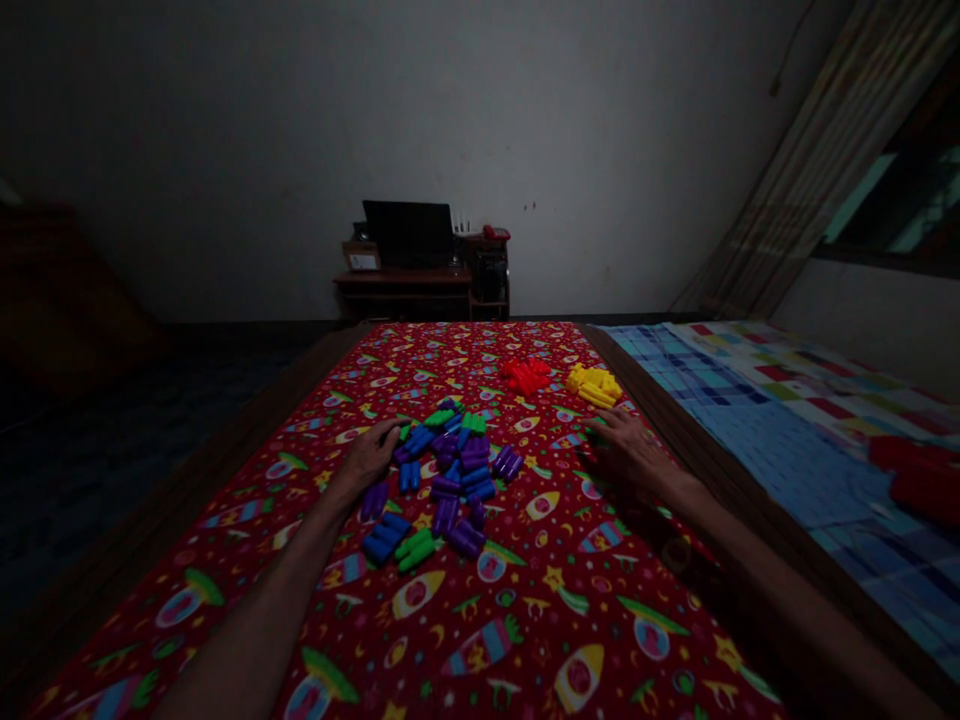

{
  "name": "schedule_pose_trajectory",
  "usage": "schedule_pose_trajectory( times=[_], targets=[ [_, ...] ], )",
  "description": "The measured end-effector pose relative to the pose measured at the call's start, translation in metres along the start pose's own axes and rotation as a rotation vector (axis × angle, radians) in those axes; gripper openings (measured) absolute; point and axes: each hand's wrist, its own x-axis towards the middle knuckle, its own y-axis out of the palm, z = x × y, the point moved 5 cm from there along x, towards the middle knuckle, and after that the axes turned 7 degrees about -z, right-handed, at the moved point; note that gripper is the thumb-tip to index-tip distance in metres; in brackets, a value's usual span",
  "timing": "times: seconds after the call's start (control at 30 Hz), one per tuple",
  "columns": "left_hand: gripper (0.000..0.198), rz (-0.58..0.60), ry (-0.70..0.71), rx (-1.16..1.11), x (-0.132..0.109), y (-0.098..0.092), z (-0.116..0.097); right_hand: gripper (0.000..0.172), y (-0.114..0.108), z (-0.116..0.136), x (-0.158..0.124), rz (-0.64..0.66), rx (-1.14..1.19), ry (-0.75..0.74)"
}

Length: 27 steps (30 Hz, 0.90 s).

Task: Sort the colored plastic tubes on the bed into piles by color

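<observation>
Blue, purple and green plastic pieces lie in a loose pile around the purple pieces (474, 455) in the middle of the red patterned cloth (540, 560). My left hand (373, 455) is at the pile's left edge, its fingers curled over a green piece (405, 433). Over on the right, my right hand (626, 440) reaches low over the cloth, with a bit of green at its fingertips. Just beyond it sits a heap of yellow pieces (594, 385), and left of that a heap of red pieces (526, 376).
Behind the cloth-covered surface stands a desk (409, 280) with a dark monitor (410, 233) and a red telephone (496, 232). On the right are a blue plaid cover (675, 380), a dark red cloth item (919, 475) and a curtain (795, 170).
</observation>
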Motion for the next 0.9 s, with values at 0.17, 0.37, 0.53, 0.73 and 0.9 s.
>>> schedule_pose_trajectory(
  times=[0.17,0.37,0.53,0.73,0.9],
  targets=[
    [0.050,-0.020,0.016,-0.012,0.001,0.002,0.003,0.029,-0.005,0.053,0.046,-0.030,0.158,-0.098],
    [0.046,-0.037,0.034,-0.030,0.001,0.003,0.004,0.030,0.051,0.148,0.121,0.154,0.214,-0.184],
    [0.047,-0.025,0.020,-0.048,-0.001,0.002,0.002,0.031,0.090,0.158,0.148,0.319,0.117,0.019],
    [0.047,-0.021,0.023,-0.048,-0.001,0.003,0.001,0.045,0.065,0.116,0.136,0.133,0.388,0.079],
    [0.048,-0.022,0.024,-0.052,0.000,0.003,0.003,0.033,0.015,0.025,0.102,-0.067,0.389,0.367]
  ],
)
